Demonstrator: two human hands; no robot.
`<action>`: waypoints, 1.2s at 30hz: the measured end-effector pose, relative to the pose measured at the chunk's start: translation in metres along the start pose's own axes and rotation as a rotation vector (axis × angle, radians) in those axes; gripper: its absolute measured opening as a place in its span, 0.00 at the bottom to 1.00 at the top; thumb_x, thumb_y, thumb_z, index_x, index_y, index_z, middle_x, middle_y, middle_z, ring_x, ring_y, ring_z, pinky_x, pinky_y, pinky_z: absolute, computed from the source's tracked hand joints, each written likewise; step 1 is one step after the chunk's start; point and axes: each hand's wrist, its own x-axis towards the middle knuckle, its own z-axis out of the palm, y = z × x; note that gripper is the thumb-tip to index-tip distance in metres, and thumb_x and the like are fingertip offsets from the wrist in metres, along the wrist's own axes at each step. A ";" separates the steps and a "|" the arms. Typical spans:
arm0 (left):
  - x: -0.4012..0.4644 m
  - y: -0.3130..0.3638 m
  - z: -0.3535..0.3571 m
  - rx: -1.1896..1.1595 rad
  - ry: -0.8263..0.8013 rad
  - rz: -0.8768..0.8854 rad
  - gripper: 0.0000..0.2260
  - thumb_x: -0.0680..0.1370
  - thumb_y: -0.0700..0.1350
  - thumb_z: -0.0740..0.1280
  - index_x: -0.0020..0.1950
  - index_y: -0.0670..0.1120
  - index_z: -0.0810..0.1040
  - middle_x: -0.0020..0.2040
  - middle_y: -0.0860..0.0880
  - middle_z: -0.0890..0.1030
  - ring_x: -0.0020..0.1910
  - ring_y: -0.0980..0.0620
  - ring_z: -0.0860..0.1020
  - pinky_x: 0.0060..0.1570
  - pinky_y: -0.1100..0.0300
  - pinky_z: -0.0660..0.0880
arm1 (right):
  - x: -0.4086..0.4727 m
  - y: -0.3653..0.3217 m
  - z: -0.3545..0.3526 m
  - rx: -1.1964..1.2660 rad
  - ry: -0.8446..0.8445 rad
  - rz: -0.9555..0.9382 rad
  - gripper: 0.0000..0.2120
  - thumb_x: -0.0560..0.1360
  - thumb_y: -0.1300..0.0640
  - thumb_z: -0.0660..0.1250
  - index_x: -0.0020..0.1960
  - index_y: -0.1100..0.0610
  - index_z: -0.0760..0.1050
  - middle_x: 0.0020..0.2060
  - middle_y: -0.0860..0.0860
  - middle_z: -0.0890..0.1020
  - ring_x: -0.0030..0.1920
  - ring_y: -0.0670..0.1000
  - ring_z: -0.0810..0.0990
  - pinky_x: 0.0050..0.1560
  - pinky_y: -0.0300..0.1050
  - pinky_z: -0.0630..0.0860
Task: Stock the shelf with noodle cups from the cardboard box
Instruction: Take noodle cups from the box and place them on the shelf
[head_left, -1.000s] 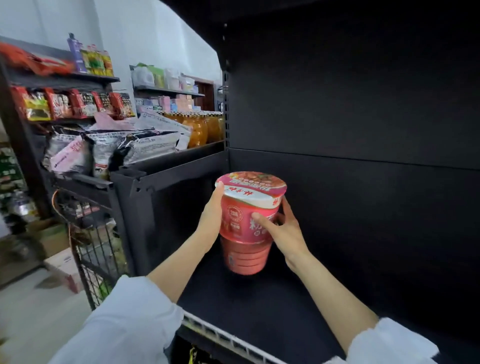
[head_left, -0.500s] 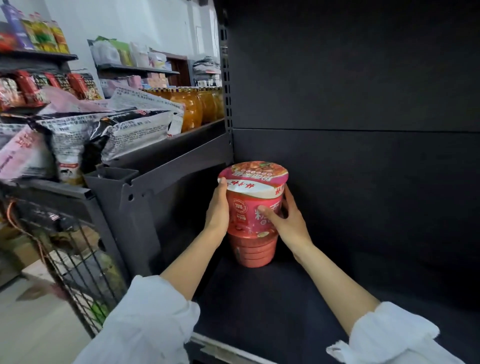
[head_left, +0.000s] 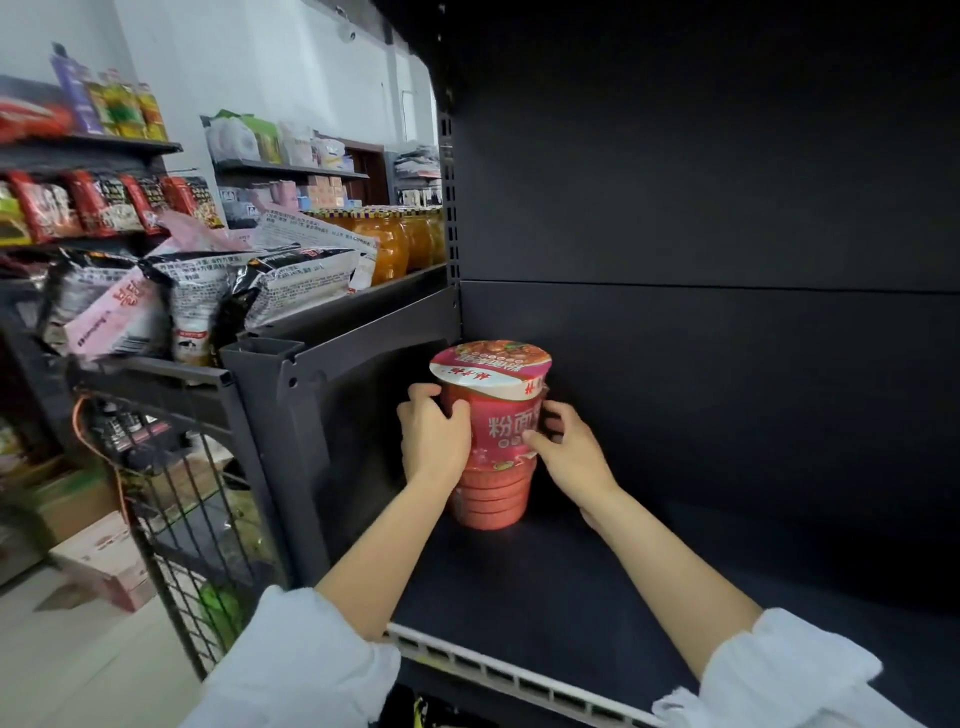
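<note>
Both forearms are stretched forward over the dark shelf (head_left: 545, 597), and the noodle cup (head_left: 493, 415) is clasped between the left hand (head_left: 434, 441) and the right hand (head_left: 571, 457), each grip curled round the cup's side at mid-height. The cup is held upright, long axis vertical, lid upward and printed side toward the camera. It is seen near the shelf's back left corner, base apparently on the shelf.

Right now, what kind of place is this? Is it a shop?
Most likely a small grocery shop. Snack packets and jars of orange preserve fill the racks on the left, and both hands hold a noodle cup on a dark shelf.
</note>
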 end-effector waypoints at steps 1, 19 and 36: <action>-0.012 0.004 -0.001 0.034 -0.001 0.055 0.14 0.78 0.45 0.62 0.63 0.45 0.69 0.61 0.45 0.73 0.56 0.47 0.75 0.52 0.56 0.73 | -0.009 -0.002 -0.008 -0.009 -0.002 -0.018 0.22 0.77 0.55 0.65 0.70 0.53 0.66 0.65 0.54 0.73 0.63 0.51 0.73 0.59 0.42 0.71; -0.341 0.111 0.080 0.057 -0.309 0.513 0.03 0.78 0.44 0.64 0.48 0.49 0.78 0.41 0.56 0.79 0.40 0.58 0.77 0.41 0.67 0.73 | -0.285 0.032 -0.272 -0.500 0.113 -0.251 0.08 0.78 0.58 0.62 0.55 0.52 0.77 0.44 0.45 0.82 0.46 0.43 0.80 0.46 0.36 0.75; -0.752 0.206 0.256 0.126 -1.065 0.628 0.07 0.79 0.45 0.62 0.51 0.46 0.78 0.47 0.47 0.81 0.46 0.45 0.79 0.46 0.53 0.77 | -0.637 0.146 -0.566 -0.682 0.564 0.441 0.09 0.78 0.57 0.62 0.55 0.57 0.79 0.49 0.54 0.83 0.48 0.53 0.80 0.48 0.45 0.76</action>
